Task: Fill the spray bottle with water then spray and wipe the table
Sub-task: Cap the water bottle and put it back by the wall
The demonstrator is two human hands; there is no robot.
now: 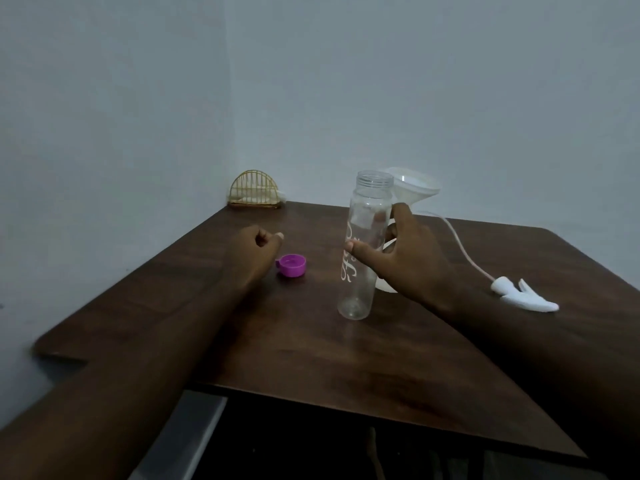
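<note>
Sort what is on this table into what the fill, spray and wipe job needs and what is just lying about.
For the job:
clear bottle, open-topped, held by the right hand
white spray head with its tube, lying on the table
white funnel behind the bottle
purple cap, off, near the left hand

Lying about:
yellow wire rack in the far corner

Dark wooden table [311, 358] bearing an uncapped clear bottle [362, 251] at centre, purple cap [292, 266] to its left, white spray head [524, 295] at right, wire holder [254, 190] at far corner.
</note>
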